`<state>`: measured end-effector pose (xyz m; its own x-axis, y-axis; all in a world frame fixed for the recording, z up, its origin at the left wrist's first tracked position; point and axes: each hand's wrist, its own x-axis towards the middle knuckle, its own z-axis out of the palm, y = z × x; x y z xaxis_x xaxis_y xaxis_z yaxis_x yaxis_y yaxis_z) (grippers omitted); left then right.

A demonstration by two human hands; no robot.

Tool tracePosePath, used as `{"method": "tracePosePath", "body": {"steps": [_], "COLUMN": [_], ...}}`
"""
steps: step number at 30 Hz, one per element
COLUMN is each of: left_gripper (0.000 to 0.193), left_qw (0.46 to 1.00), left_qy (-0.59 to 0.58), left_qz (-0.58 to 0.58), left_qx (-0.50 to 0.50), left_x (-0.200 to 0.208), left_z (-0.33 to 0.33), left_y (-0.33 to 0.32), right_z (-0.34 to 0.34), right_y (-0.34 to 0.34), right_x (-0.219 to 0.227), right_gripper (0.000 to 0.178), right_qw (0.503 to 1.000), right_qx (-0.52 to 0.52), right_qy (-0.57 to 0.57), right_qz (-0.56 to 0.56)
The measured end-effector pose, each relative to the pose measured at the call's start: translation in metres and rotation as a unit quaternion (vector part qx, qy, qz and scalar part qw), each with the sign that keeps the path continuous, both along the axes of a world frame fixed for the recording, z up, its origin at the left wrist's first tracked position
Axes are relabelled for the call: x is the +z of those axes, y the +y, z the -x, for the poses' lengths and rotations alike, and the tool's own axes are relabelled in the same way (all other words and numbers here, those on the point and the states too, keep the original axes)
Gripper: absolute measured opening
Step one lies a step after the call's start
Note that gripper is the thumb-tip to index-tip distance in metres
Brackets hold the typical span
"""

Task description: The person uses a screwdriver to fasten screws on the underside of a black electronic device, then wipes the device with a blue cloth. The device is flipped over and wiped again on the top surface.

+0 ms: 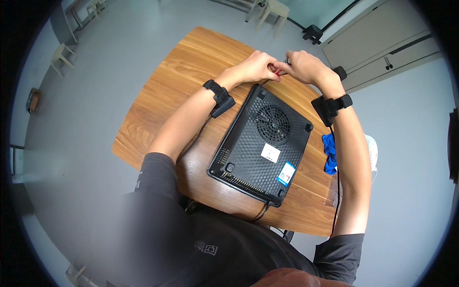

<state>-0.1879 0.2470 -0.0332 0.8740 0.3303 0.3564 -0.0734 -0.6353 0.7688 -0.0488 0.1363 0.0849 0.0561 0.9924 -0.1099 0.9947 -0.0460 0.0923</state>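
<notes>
A black induction cooker [239,143] lies upside down on the wooden table, its round fan grille, small feet and two stickers facing up. Beyond its far edge, my left hand [256,67] and my right hand [306,68] meet with fingers bent and closed. Between their fingertips shows a small red thing [278,72] with dark parts, too covered to name. A thin dark piece, perhaps a cord, runs from below my left fingers towards the cooker's far corner. Neither hand touches the cooker.
The wooden table [158,100] has curved edges. Beside my right forearm lie a blue cloth [330,154] and a white object [371,150], partly hidden. A black cable [264,210] leaves the cooker's near edge. Wrist straps with cables sit on both arms. Stools [273,13] stand farther off.
</notes>
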Motion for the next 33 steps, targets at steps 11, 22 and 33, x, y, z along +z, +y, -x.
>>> {"method": "tracePosePath", "body": {"steps": [11, 22, 33], "left_gripper": [0.028, 0.041, 0.02], "left_qw": [0.999, 0.993, 0.997], "left_qy": [0.027, 0.097, 0.05], "left_qz": [-0.021, 0.024, 0.034], "left_qx": [-0.008, -0.058, -0.046], "left_x": [-0.002, -0.009, 0.009], "left_z": [0.003, 0.001, 0.008], "left_y": [0.005, 0.013, 0.006], "right_z": [0.022, 0.009, 0.004], "right_y": [0.015, 0.011, 0.002], "right_x": [0.006, 0.006, 0.003], "right_gripper": [0.056, 0.063, 0.056], "right_qw": [0.999, 0.997, 0.996], "right_qx": [-0.013, -0.051, 0.066], "right_qy": [-0.007, 0.044, 0.057], "right_qz": [0.034, 0.028, 0.023]}}
